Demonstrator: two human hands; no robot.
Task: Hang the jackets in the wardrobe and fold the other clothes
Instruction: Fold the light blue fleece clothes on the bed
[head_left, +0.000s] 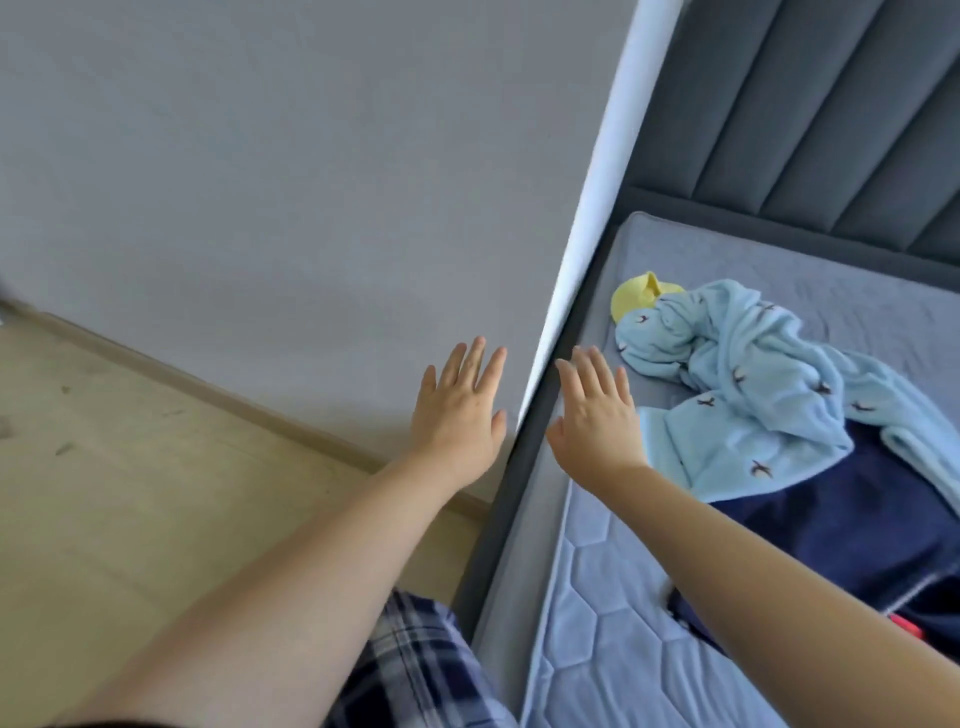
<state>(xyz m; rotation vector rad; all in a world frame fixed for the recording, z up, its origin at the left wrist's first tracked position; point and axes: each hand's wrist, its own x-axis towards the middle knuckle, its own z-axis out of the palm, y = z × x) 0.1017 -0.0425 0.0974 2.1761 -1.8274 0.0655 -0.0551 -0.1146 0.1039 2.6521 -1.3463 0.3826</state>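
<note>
Crumpled light-blue fleece garment with small dark bird motifs (753, 384): on the quilted grey-blue mattress (613, 613), long axis running diagonally from upper left toward lower right, bunched end pointing toward the grey padded headboard (810, 114). Partly overlying a dark navy garment (841, 525) (red detail at its lower edge). Yellow fabric item (636, 299) touching the bunched end. Left hand (457, 415) and right hand (597, 415): both flat, fingers extended, holding nothing, raised near the bed edge.

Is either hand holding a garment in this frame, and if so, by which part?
Nothing is held. The left hand and right hand are both open with straight fingers; the light blue garment lies untouched on the mattress.
</note>
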